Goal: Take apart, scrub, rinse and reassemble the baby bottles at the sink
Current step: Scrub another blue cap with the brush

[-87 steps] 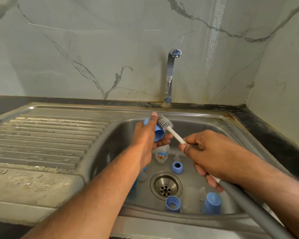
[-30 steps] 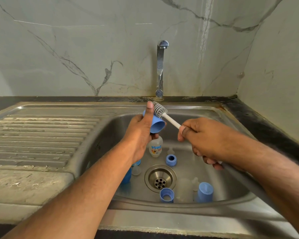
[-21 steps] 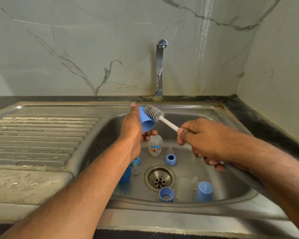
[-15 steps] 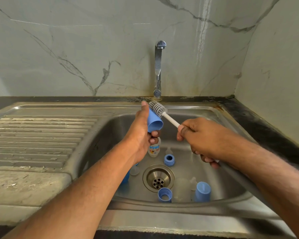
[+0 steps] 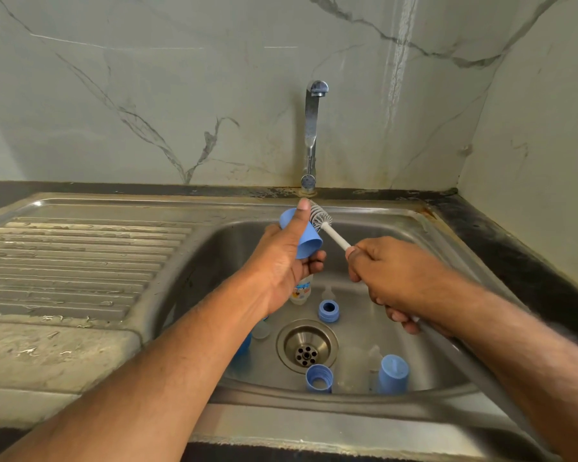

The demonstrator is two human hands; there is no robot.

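While the left hand [image 5: 282,261] held the blue cap [image 5: 301,235] with curled fingers above the sink [image 5: 424,221], the right hand [image 5: 397,278] gripped the brush [image 5: 327,228] handle, bristles touching the cap behind the thumb. Below the left hand a small bottle [image 5: 301,291] was half hidden; its label was unreadable.

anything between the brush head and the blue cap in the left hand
Nothing visible. The grey bristled brush head lies right against the outside of the blue plastic bottle cap, beside the thumb of the left hand. The right hand grips the brush's white handle.
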